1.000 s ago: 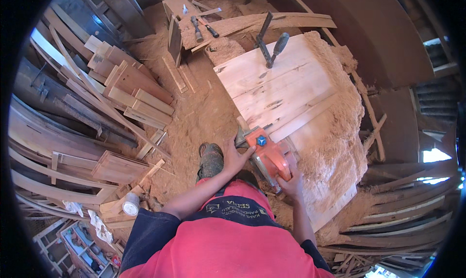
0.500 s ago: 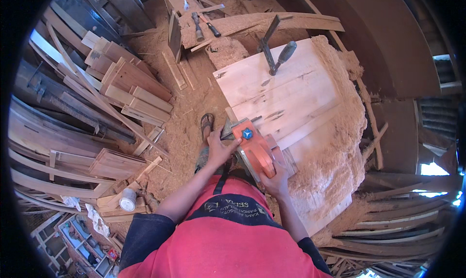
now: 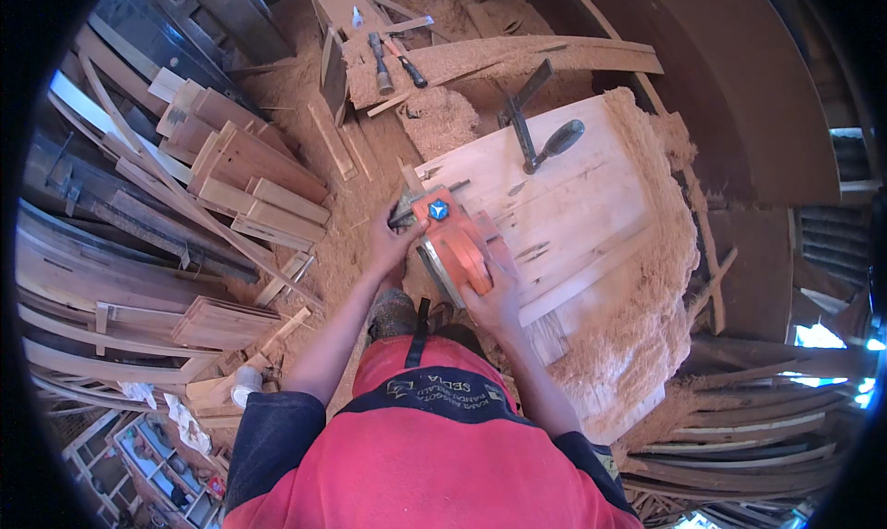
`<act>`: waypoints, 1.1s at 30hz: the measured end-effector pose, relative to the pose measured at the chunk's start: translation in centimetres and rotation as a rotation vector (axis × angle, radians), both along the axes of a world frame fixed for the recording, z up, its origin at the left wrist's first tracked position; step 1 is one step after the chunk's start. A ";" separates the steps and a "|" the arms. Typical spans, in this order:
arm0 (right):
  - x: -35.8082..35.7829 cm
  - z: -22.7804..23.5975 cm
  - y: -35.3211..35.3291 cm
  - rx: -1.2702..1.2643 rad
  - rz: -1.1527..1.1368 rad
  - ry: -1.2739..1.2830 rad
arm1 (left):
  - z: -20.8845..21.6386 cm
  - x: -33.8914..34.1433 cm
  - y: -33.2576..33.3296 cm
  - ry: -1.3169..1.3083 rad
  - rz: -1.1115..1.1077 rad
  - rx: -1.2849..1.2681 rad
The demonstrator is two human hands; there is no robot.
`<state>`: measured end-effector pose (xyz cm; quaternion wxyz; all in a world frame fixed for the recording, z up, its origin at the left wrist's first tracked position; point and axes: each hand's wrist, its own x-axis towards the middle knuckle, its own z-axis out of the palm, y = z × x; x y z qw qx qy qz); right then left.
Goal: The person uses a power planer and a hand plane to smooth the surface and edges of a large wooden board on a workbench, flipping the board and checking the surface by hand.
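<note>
Two hands clamp an orange power planer (image 3: 455, 247) at the near edge of a pale wooden panel (image 3: 554, 215): left hand (image 3: 393, 243) wrapped on its front, right hand (image 3: 494, 303) closed over the rear. Heaped shavings (image 3: 637, 335) could probably clog it or hide the panel's edge.

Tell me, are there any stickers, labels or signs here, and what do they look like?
Sticker: on top of the orange power planer held by the left hand and right hand; a small blue patch with a pale mark.
Printed patch: on the red and navy shirt below the neck; small pale lettering and an emblem on the dark band.
No signs, packages or screens clearly show.
</note>
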<state>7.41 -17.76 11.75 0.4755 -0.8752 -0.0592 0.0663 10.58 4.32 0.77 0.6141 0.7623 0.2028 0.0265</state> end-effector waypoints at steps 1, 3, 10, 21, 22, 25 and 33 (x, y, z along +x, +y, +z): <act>0.8 -0.4 0.6 0.006 0.007 -0.019 | 0.0 1.0 0.8 -0.001 -0.001 0.000; 2.3 0.2 2.6 0.034 -0.002 -0.049 | -0.7 2.5 2.6 0.013 0.006 0.052; 6.6 -2.7 5.4 -0.026 0.050 0.044 | 0.8 7.1 7.1 0.096 -0.091 0.072; 11.4 -2.5 9.4 0.000 0.013 -0.012 | -0.2 11.6 11.1 0.112 -0.082 0.038; 11.3 -2.2 9.3 -0.022 0.016 0.017 | 0.0 11.6 11.0 0.056 -0.109 0.004; 8.8 -2.6 6.3 -0.058 -0.012 -0.024 | 1.2 10.3 8.4 0.001 -0.165 0.024; -11.6 1.2 -10.3 -0.092 -0.073 0.104 | 3.8 -8.3 -6.7 0.243 -0.368 0.277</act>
